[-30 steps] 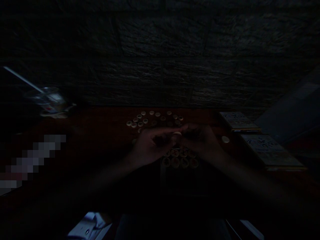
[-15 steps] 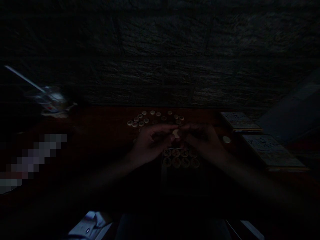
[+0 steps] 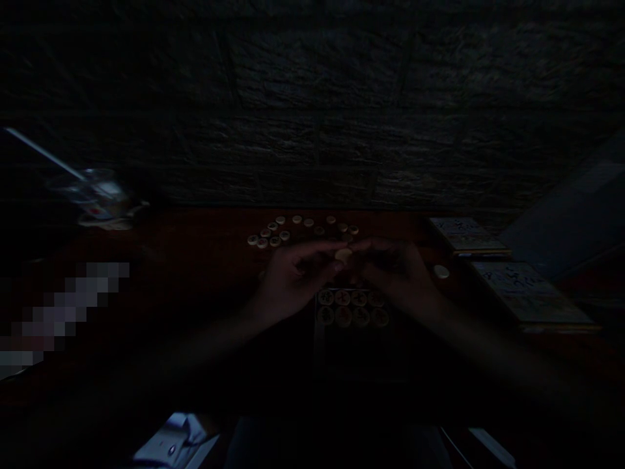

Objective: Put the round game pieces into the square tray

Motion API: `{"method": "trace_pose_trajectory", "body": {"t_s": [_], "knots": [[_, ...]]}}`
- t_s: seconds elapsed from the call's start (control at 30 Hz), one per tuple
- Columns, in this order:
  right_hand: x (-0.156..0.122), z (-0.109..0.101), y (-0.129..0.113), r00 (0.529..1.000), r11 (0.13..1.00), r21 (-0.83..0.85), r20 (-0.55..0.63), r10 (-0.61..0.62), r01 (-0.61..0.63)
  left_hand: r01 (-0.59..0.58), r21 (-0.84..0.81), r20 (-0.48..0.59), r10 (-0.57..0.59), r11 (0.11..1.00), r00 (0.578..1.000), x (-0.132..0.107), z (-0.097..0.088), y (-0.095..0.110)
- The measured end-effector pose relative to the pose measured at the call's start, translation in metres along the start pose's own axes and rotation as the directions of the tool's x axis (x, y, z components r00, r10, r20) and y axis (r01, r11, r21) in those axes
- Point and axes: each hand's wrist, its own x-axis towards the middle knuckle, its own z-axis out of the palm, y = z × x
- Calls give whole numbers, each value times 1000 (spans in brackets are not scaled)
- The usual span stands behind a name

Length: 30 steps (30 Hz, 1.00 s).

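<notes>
My left hand (image 3: 300,273) and my right hand (image 3: 398,273) meet above the table, fingers closed from both sides on one pale round Chinese chess piece (image 3: 344,255). Just below them lies a dark box or tray (image 3: 361,374), its outline faint in the gloom. Two rows of chess pieces (image 3: 343,316) with characters on top sit flat in its far part. Beyond my hands, several loose chess pieces (image 3: 276,241) are scattered over the wood. One more pale piece (image 3: 442,271) rests to the right of my right hand.
Two flat printed boxes (image 3: 532,293) lie at the right. A clear cup (image 3: 107,195) with a straw stands at the back left, near the stone wall (image 3: 312,143). The reddish wooden table (image 3: 205,228) is very dimly lit. A blurred-out patch (image 3: 68,312) covers something at the left.
Between my fingers the held chess piece has tilted and risen slightly. Both hands stay almost where they were; the view has shifted a little.
</notes>
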Motion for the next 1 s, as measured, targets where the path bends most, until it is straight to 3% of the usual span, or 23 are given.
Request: {"method": "trace_pose_trajectory", "body": {"t_s": [0.2,0.47,0.6,0.8,1.0], "knots": [[-3,-2,6,983,966,-183,7,-186,184,54,-59,-22,-56,997,998,2,0,-1],[-5,-7,10,954,846,-452,35,-299,282,192,-246,-7,-200,950,980,3,2,1],[-5,-9,10,942,808,-501,48,-333,311,250,-326,24,-257,912,966,4,3,2],[-5,-11,7,915,752,-534,118,-387,387,223,-331,34,-225,917,974,6,2,1],[-3,-10,7,924,769,-520,132,-359,373,220,-299,-23,-238,928,971,7,1,-1]]}}
